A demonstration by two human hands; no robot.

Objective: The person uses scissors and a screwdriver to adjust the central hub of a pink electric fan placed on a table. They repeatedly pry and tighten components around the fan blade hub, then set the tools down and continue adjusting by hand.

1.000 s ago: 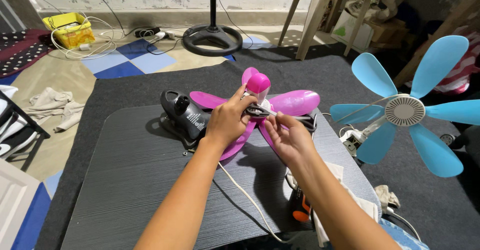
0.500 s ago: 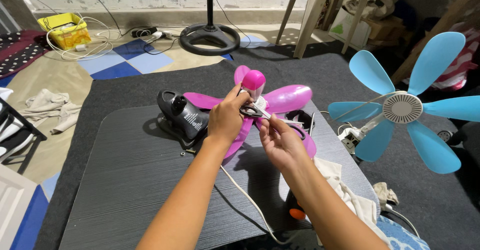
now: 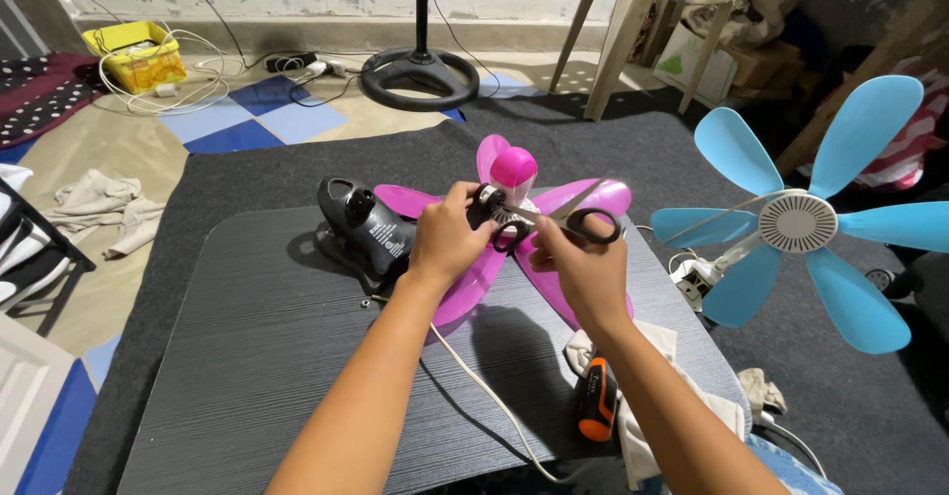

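Over the dark worktop (image 3: 247,357), left hand (image 3: 450,238) gripping a pink fan (image 3: 514,218) hub, right hand (image 3: 583,268) closed around black-handled scissors (image 3: 563,220), orange screwdriver (image 3: 596,401) nearby

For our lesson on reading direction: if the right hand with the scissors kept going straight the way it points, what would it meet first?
The right hand points left and away, so it would probably first meet the left hand at the pink plastic fan's round hub; depth is uncertain.

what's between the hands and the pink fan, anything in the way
Only the black-handled scissors. The right hand holds them against the pink fan at its hub, and the left hand already rests on the fan beside them. Nothing else visible stands between.
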